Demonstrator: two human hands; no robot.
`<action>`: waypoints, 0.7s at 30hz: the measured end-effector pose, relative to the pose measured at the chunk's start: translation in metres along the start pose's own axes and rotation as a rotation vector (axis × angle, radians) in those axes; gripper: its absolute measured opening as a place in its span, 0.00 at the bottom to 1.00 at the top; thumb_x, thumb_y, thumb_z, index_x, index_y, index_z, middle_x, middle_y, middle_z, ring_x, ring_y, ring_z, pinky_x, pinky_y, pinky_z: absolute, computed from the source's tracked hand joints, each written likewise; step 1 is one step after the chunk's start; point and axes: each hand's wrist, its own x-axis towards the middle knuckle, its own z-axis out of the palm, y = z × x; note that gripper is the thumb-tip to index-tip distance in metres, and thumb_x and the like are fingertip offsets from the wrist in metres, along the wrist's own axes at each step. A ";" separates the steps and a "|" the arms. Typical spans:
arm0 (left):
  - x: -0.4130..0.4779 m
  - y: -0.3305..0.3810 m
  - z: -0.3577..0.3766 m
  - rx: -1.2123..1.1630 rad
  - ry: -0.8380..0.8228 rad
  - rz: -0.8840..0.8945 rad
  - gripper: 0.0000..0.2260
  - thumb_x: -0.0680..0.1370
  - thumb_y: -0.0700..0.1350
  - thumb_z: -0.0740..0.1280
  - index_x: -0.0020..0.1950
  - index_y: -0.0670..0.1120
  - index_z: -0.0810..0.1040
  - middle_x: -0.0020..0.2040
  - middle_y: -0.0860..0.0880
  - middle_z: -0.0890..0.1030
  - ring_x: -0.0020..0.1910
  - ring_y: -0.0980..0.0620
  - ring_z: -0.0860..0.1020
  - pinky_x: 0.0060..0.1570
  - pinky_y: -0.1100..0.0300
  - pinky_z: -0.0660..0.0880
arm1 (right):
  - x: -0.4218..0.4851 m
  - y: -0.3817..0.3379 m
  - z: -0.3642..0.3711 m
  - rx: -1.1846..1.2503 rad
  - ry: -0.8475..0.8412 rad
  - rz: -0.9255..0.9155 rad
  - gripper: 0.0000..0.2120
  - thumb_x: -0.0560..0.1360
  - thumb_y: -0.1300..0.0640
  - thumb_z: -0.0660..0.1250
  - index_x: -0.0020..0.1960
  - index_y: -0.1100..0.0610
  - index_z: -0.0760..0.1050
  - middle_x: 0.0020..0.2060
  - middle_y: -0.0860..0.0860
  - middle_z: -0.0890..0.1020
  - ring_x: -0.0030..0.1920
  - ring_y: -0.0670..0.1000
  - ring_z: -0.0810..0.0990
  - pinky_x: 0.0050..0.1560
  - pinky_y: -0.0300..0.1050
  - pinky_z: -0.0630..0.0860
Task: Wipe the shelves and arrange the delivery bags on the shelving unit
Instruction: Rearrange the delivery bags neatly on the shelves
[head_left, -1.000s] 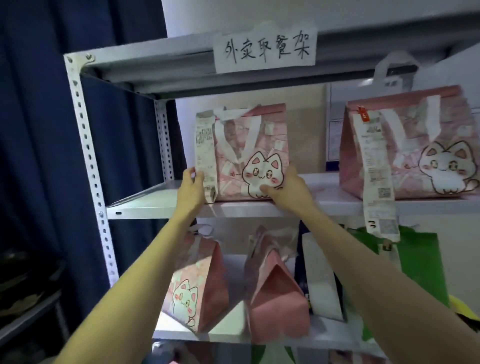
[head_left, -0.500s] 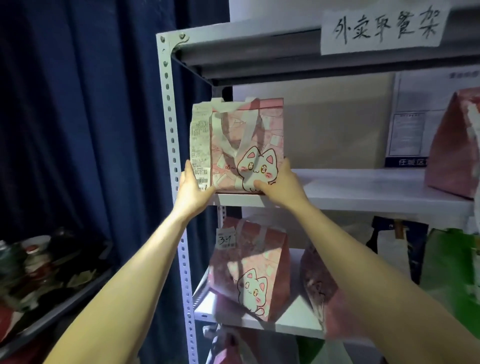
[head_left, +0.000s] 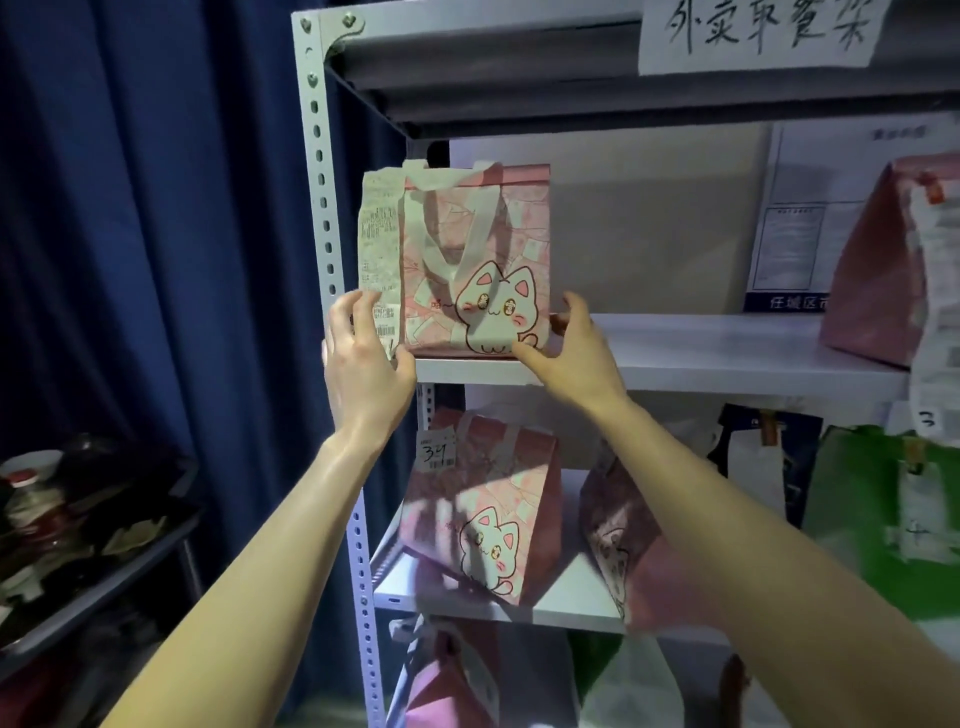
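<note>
Dark blue curtain (head_left: 156, 208) hangs beside a grey metal shelving unit (head_left: 322, 208) in this dim room. The pink cat bag (head_left: 467, 249) stands upright on the upper shelf (head_left: 727, 348), right at the left end and close to the front edge. A long white receipt (head_left: 379, 249) hangs down its left side.

The person's left hand (head_left: 363, 364) is at the bag's bottom left corner. Its fingers (head_left: 358, 317) are straight and spread beside the receipt, and the thumb is by the corner. The right hand (head_left: 571, 358) is at the bottom right corner. Its thumb touches the front of the bag, and its fingers (head_left: 574, 312) are loose and spread just beside it. Neither hand is squeezing the bag. I think the bag is being set in its spot.

Farther along the same shelf, well apart, stands another pink bag (head_left: 872, 270). On the shelf below sit a second cat bag (head_left: 483, 514) with a number tag and a green bag (head_left: 872, 509). A paper sign (head_left: 758, 31) is stuck on the top shelf.

What could go wrong? The bag is so near the edge that a small bump could tip it off the front or off the left end. The loose receipt could also catch on the left hand when it pulls away and drag the bag along.
</note>
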 end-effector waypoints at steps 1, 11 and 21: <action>-0.004 0.008 -0.001 -0.025 0.015 0.030 0.26 0.77 0.39 0.71 0.75 0.45 0.72 0.71 0.46 0.73 0.70 0.46 0.74 0.73 0.47 0.72 | -0.006 0.005 -0.004 -0.005 0.038 -0.013 0.44 0.76 0.41 0.76 0.82 0.55 0.57 0.74 0.52 0.75 0.72 0.54 0.75 0.68 0.57 0.77; -0.084 0.063 0.022 -0.167 -0.339 0.002 0.12 0.79 0.40 0.69 0.61 0.51 0.80 0.53 0.54 0.82 0.46 0.55 0.82 0.52 0.47 0.83 | -0.086 0.074 -0.070 0.073 0.139 -0.163 0.09 0.79 0.56 0.71 0.58 0.55 0.81 0.52 0.48 0.81 0.49 0.43 0.83 0.52 0.36 0.81; -0.227 0.104 0.055 -0.029 -0.914 -0.080 0.10 0.79 0.46 0.72 0.60 0.49 0.81 0.53 0.50 0.83 0.45 0.50 0.82 0.49 0.50 0.81 | -0.221 0.199 -0.100 -0.171 -0.697 0.161 0.05 0.81 0.51 0.70 0.53 0.51 0.80 0.47 0.46 0.83 0.45 0.45 0.81 0.51 0.44 0.80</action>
